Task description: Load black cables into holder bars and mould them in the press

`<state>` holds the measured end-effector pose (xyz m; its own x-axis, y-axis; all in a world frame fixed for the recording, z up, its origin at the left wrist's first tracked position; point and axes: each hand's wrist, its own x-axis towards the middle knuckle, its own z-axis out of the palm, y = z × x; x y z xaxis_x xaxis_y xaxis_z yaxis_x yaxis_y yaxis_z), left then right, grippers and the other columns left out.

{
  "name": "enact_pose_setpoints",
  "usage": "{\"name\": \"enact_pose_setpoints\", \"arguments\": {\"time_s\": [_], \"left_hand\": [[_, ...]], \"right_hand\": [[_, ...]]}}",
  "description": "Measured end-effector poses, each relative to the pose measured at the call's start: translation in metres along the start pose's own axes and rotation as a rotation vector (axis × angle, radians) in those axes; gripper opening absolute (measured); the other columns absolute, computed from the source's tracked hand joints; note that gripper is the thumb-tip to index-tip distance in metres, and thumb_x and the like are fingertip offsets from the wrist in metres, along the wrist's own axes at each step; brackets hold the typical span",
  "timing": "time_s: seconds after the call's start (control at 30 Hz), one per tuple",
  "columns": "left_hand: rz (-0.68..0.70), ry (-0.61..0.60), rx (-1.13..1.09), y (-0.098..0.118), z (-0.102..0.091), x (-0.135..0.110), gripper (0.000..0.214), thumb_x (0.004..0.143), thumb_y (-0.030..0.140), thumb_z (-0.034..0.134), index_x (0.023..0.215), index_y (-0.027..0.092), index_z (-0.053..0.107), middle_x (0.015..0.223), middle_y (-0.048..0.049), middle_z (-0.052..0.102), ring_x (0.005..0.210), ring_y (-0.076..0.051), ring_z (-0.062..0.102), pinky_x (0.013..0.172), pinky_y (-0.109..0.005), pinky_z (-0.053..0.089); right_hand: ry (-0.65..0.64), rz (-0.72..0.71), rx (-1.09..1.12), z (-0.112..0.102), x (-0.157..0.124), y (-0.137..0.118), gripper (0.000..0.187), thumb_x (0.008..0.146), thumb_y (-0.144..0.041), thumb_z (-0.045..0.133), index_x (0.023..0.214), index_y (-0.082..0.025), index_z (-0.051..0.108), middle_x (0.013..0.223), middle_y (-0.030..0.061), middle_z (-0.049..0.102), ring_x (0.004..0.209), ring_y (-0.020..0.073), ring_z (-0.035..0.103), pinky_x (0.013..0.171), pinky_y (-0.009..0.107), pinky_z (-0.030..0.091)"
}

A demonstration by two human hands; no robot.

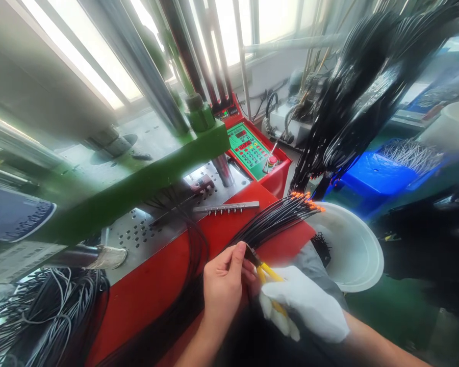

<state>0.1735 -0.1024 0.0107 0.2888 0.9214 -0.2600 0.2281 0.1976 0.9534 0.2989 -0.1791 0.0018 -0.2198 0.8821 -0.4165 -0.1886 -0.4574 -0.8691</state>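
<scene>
My bare left hand [224, 285] is closed, pinching a bundle of thin black cables [270, 221] between thumb and fingers. The cables fan out to the upper right and end in orange tips [308, 201] over a white bowl [361, 252]. My right hand [304, 306] wears a white glove and grips yellow-handled cutters [268, 278], whose dark nose meets the cables at my left thumb. Both hands are above the red front ledge [164, 285] of a machine.
A green press frame [145, 178] and steel columns stand at the left, with a perforated metal plate [145, 229] and a pin bar [227, 207] below. A green keypad panel [250, 150] sits behind. Hanging black cables [352, 102], a blue bin [378, 176], and loose wires [53, 311] surround me.
</scene>
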Motion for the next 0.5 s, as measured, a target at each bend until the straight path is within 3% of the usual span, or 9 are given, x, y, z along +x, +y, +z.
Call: {"name": "enact_pose_setpoints", "arguments": {"time_s": [0.07,0.1,0.17,0.23,0.3,0.5], "left_hand": [[0.041,-0.024,0.029,0.003,-0.002,-0.002,0.035,0.087,0.042,0.055,0.069,0.013,0.061,0.054,-0.0007,0.06,0.042,-0.011,0.056,0.045,-0.02,0.045],[0.062,-0.034,0.028,0.003,-0.003,-0.002,0.033,0.088,0.042,0.054,0.074,0.013,0.063,0.055,-0.0011,0.061,0.043,-0.012,0.057,0.046,-0.02,0.046],[0.096,-0.028,0.002,0.002,-0.005,-0.002,0.031,0.09,0.041,0.05,0.086,0.013,0.064,0.057,-0.0013,0.063,0.047,-0.013,0.06,0.049,-0.021,0.048],[0.115,0.001,-0.043,0.001,-0.009,0.0,0.031,0.092,0.041,0.048,0.094,0.014,0.063,0.059,-0.0011,0.063,0.05,-0.013,0.061,0.052,-0.023,0.05],[0.116,0.02,-0.086,0.0,-0.014,0.002,0.032,0.092,0.042,0.046,0.095,0.014,0.062,0.061,-0.0008,0.062,0.048,-0.012,0.059,0.05,-0.023,0.05],[0.105,-0.006,-0.077,0.002,-0.019,0.002,0.034,0.092,0.042,0.047,0.096,0.012,0.062,0.061,-0.0015,0.061,0.049,-0.013,0.059,0.05,-0.024,0.05]], "right_hand": [[-0.067,0.015,-0.035,-0.005,-0.002,-0.004,0.026,0.081,-0.029,0.042,0.066,-0.015,0.058,0.048,-0.0021,0.05,0.037,0.0101,0.043,0.038,0.021,0.041],[-0.011,-0.033,-0.127,-0.007,-0.002,-0.005,0.023,0.08,-0.028,0.043,0.07,-0.015,0.06,0.054,-0.0008,0.054,0.042,0.0113,0.048,0.043,0.022,0.044],[0.231,-0.188,-0.414,-0.01,-0.002,-0.003,0.022,0.077,-0.025,0.05,0.09,-0.017,0.065,0.075,0.0027,0.064,0.063,0.0163,0.06,0.06,0.028,0.052],[0.465,-0.31,-0.697,-0.011,-0.003,0.002,0.041,0.074,-0.023,0.055,0.115,-0.021,0.06,0.097,0.0061,0.066,0.084,0.0216,0.062,0.078,0.035,0.052],[0.582,-0.365,-0.879,-0.011,-0.003,0.006,0.054,0.075,-0.024,0.056,0.129,-0.021,0.052,0.106,0.0088,0.063,0.091,0.0241,0.062,0.083,0.04,0.051],[0.65,-0.49,-1.126,-0.011,-0.001,0.006,0.057,0.079,-0.024,0.056,0.134,-0.017,0.047,0.108,0.0117,0.061,0.096,0.0275,0.058,0.085,0.045,0.05]]}}
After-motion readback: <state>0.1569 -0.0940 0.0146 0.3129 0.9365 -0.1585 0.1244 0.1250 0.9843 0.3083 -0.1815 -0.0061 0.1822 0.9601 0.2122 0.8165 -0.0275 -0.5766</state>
